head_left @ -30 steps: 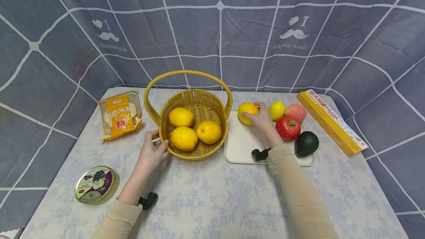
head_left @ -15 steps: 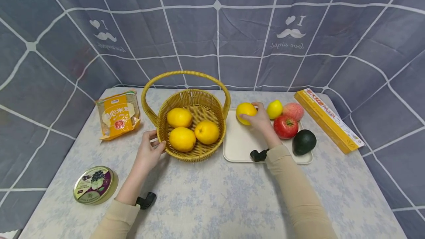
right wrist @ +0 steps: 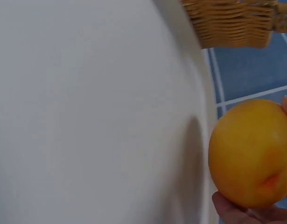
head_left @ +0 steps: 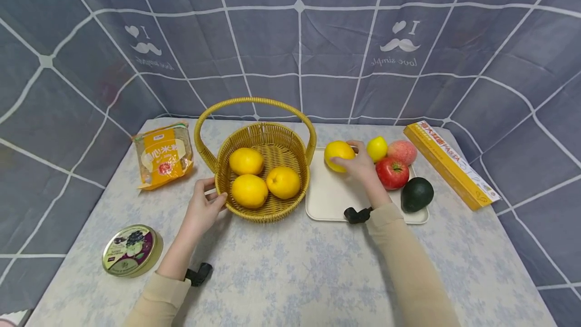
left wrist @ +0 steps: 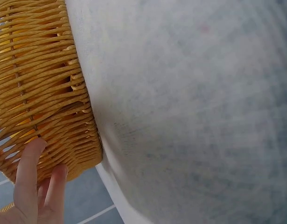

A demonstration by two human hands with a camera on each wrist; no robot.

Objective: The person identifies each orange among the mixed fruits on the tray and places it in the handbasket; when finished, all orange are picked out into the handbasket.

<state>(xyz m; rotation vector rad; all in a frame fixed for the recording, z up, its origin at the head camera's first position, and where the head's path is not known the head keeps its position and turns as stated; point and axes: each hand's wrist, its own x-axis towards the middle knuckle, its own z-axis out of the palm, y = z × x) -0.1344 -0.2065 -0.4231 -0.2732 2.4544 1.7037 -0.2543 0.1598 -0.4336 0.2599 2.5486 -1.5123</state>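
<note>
My left hand holds the left side of a round wicker basket. The thumb is at the rim, and the fingers lie against the woven outer wall in the left wrist view. Three large yellow fruits sit in the basket. Over the back left corner of a cream tray, my right hand grips another large yellow fruit between thumb and fingers. In the right wrist view this yellow fruit has an orange-red patch, and a shadow falls on the tray beside it.
On the tray's right side are a lemon, a peach, a red apple and a dark green avocado. A pasta box lies further right. At left are a yellow food packet and a round tin.
The yellow fruit in my right hand has risen slightly and looks a little larger. My left hand and the basket stay in place; the head view shifts a little.
</note>
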